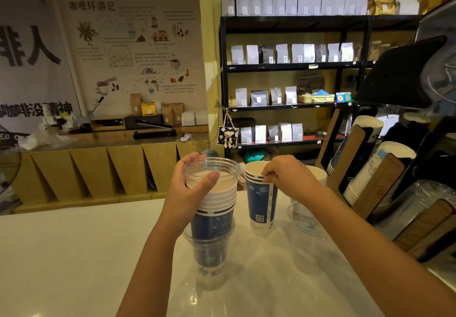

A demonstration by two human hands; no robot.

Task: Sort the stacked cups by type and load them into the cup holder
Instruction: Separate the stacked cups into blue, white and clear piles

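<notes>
Mixed cup stack [212, 208] stands steadied in our left hand [190, 188], its fingers curled round the clear top cup [212, 168]. Our right hand [286, 173] pinches a blue paper cup [261, 203] rim, seemingly to separate types on the surface [74, 255]

Left hand [191, 188]: mine, bare; no glove, ring or band in sight.
Right hand [283, 177]: bare as well, nothing worn on the fingers.
Wrists: no watch, strap or bracelet on either one.
Forearms: both uncovered all the way to the bottom edge of view; no sleeve or cuff shows.
Nails: short, unpainted where I can see them.
</notes>
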